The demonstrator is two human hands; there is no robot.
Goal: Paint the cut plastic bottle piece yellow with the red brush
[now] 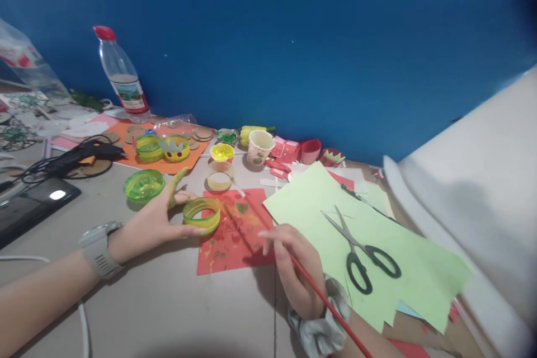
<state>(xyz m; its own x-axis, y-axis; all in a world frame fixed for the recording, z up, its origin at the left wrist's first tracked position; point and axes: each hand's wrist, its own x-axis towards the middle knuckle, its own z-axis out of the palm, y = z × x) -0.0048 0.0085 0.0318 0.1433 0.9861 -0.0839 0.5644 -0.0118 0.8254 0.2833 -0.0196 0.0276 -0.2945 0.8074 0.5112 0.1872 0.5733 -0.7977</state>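
My left hand [163,218] grips a painted yellow-green ring [191,226], like a slice of a plastic bottle, between thumb and fingers. Its index finger is raised and smeared with yellow-green paint. In my right hand [293,268] is a paintbrush [331,307] with a long red handle, its blurred front end pointing at the ring's right side. Under the ring's right part lies a red sheet [235,257] spotted with paint. A green painted bowl-shaped piece [145,194] sits beyond my left hand. Behind the ring stand a clear yellowish ring [220,183] and a cup of yellow paint [222,152].
Scissors [354,246] lie on light green paper [310,207] at right. A patterned paper cup [259,155] stands near the blue wall [293,39]. At left are a bottle [126,86], a glue gun [90,152], a black phone-like device [37,212] and orange paper [168,165] with painted rings.
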